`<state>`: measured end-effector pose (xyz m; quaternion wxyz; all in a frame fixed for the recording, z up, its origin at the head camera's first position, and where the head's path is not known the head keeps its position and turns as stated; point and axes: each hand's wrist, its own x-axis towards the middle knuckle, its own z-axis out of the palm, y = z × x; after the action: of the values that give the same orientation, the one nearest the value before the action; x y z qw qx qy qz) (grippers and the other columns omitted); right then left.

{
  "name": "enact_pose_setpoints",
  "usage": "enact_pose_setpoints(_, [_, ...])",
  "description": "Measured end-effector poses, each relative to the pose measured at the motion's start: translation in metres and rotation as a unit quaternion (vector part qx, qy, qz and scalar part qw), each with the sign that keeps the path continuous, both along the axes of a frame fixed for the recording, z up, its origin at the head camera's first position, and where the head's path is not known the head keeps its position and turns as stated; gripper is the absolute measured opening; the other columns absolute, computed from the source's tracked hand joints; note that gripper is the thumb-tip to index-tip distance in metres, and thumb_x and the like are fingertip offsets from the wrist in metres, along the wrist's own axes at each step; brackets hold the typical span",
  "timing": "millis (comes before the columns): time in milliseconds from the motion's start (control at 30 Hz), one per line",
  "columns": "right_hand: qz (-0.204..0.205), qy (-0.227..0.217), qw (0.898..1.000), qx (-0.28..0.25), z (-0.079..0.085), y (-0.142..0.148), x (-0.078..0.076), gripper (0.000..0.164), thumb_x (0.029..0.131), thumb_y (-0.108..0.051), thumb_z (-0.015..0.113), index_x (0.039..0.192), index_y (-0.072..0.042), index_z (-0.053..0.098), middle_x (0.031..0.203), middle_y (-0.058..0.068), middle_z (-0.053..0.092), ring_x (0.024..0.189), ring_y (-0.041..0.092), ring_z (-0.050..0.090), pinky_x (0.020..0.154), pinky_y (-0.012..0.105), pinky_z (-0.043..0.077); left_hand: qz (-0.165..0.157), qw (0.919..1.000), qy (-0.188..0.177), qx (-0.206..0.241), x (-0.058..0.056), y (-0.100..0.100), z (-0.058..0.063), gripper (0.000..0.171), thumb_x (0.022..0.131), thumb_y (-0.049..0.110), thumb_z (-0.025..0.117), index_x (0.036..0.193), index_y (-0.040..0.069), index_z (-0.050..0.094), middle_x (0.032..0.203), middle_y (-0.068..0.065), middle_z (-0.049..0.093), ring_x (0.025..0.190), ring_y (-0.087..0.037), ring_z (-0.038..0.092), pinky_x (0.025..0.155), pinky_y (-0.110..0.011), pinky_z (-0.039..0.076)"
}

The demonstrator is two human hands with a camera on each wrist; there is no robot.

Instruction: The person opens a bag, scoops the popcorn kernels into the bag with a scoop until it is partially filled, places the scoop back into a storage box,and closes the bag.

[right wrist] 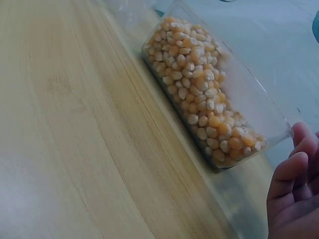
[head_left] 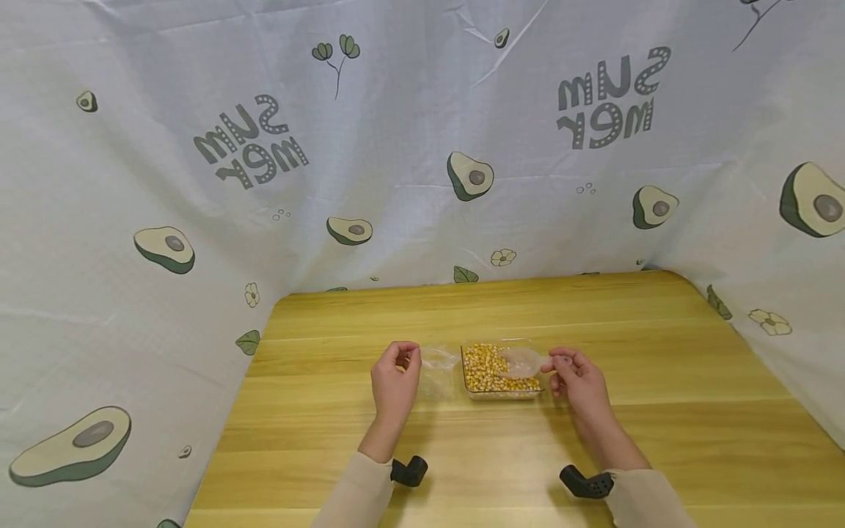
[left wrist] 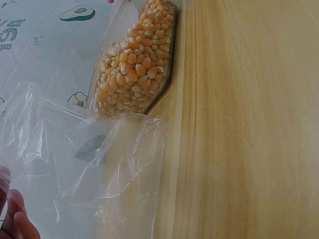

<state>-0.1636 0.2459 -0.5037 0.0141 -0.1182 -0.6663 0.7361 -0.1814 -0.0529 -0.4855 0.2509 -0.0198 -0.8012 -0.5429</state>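
Note:
My left hand (head_left: 396,381) pinches the edge of a clear plastic bag (head_left: 439,374), and its fingertips show at the lower left of the left wrist view. The bag (left wrist: 70,174) hangs thin and crinkled beside a clear rectangular container (head_left: 505,397). Yellow corn kernels (head_left: 483,369) fill much of that container. On the other side, my right hand (head_left: 581,385) grips the handle of a translucent scoop (head_left: 523,362), whose bowl lies over the kernels inside the container. Close by, the right wrist view shows the curled fingers (right wrist: 289,172) at the container's end.
The container stands on a wooden table (head_left: 317,411). Behind and at both sides hangs a pale curtain (head_left: 409,132) printed with avocados. A black wrist mount (head_left: 409,471) is on the left forearm, another (head_left: 586,482) on the right.

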Motion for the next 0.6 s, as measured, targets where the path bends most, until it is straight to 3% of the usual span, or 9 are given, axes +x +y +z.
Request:
enact_pose_setpoints(233, [0.007, 0.018, 0.998, -0.055, -0.0039, 0.0007, 0.0032, 0.022, 0.104, -0.027, 0.052, 0.117, -0.009, 0.054, 0.081, -0.011, 0.070, 0.059, 0.004, 0.052, 0.054, 0.019, 0.045, 0.002, 0.9999, -0.013, 0.004, -0.0014, 0.0005, 0.0017, 0.004, 0.091, 0.010, 0.069, 0.090, 0.010, 0.073, 0.076, -0.002, 0.068, 0.065, -0.007, 0.057, 0.055, -0.019, 0.046])
enact_pose_setpoints(600, [0.006, 0.017, 0.997, -0.069, -0.0001, 0.0018, 0.0069, 0.016, 0.104, -0.027, 0.051, 0.113, -0.015, 0.056, 0.082, -0.012, 0.070, 0.060, 0.004, 0.051, 0.054, 0.018, 0.044, 0.001, 0.9999, -0.014, 0.001, -0.0015, 0.0000, 0.0001, 0.004, 0.091, 0.010, 0.069, 0.089, 0.011, 0.073, 0.075, -0.002, 0.068, 0.065, -0.007, 0.057, 0.055, -0.019, 0.046])
